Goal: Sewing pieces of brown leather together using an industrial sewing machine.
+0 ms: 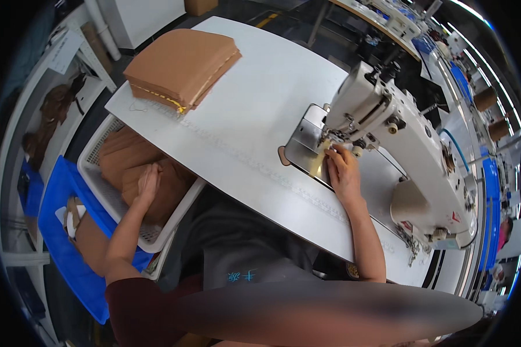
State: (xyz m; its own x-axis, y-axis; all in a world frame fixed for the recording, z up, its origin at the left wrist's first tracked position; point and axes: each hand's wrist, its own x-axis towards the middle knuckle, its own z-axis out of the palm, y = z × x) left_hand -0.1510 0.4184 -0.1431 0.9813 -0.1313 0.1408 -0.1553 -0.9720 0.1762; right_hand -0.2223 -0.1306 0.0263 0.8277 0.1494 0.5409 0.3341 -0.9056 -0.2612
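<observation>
My left hand (150, 184) reaches down into a white plastic basket (92, 161) of brown fabric pieces (134, 159). Its fingers are closed on the brown fabric. Over at the sewing machine (388, 110), my right hand (344, 171) is beside the needle area, fingers bent and drawn together. Whatever they may pinch is too small to make out. Under that hand, the shiny metal plate (304, 142) of the machine catches a yellowish light. No fabric piece shows clearly below the presser foot.
A thick stack of brown fabric pieces (182, 61) with yellow edge markings lies on the far left of the white table (243, 110). Beyond the basket stands a blue bin (58, 231) with brown material. Shelving (26, 258) lines the left. Thread cones (485, 99) stand at right.
</observation>
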